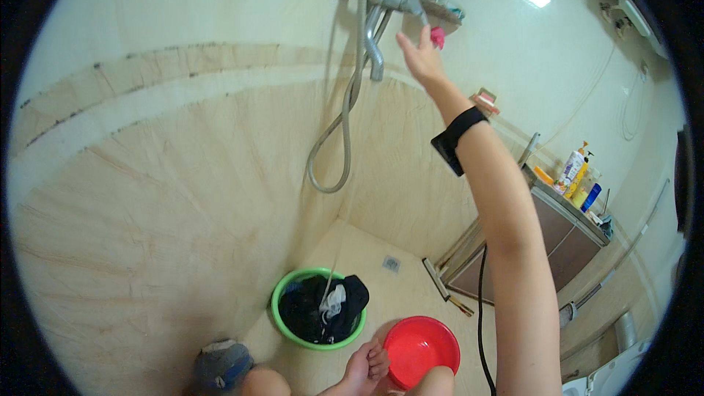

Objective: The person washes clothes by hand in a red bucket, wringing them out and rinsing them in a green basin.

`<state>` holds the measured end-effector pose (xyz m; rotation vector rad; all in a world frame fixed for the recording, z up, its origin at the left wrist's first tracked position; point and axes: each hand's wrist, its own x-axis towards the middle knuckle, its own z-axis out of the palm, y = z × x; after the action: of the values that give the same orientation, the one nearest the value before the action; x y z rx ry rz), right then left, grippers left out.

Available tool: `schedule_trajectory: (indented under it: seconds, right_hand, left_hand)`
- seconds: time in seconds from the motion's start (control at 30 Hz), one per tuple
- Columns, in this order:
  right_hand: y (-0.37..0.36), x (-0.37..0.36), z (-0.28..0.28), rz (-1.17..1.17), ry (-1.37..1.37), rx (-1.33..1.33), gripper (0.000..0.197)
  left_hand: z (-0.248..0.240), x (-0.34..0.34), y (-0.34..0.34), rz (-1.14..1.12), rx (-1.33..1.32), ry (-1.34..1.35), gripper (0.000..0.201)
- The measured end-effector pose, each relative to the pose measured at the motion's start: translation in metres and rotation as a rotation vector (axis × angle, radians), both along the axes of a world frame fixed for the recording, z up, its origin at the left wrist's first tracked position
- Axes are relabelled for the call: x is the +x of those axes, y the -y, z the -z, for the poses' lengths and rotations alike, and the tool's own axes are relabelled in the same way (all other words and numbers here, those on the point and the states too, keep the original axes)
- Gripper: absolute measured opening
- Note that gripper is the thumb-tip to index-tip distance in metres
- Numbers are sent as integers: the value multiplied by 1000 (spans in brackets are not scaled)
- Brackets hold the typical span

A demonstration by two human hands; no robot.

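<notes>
My right hand (423, 62) is raised to the wall faucet (392, 0), fingers apart, its fingertips at the tip of the lever. A black band with a dark, flat piece (460, 139) is round that forearm. My left hand (367, 365) is low down, fingers curled in, beside the rim of a red basin (449, 334); nothing shows in it. To its left is a green basin (276, 306) holding dark clothes (352, 301) and a whitish piece of cloth (334, 301). A thin stream of water (331, 271) falls into it.
A shower hose (315, 176) loops down the wall. Pump bottles (570, 172) stand on a cabinet (561, 242) at right. A floor squeegee (435, 279) lies near a drain (391, 263). A black cord (481, 315) runs along my right arm. A grey shoe (222, 363) shows lower left.
</notes>
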<state>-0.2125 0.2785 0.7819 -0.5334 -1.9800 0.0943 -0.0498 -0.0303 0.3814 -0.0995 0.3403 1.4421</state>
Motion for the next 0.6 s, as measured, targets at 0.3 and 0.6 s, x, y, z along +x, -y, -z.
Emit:
schedule_trajectory:
  seconds: [0.3,0.6]
  right_hand:
    - [-4,-20,-17,-379,-235,-259,63]
    - [-35,20,-15,-882,135,-526,58]
  left_hand:
    - [-16,-25,3,-85,-141,-72,33]
    - [-1,-20,11,-118,-70,-97,34]
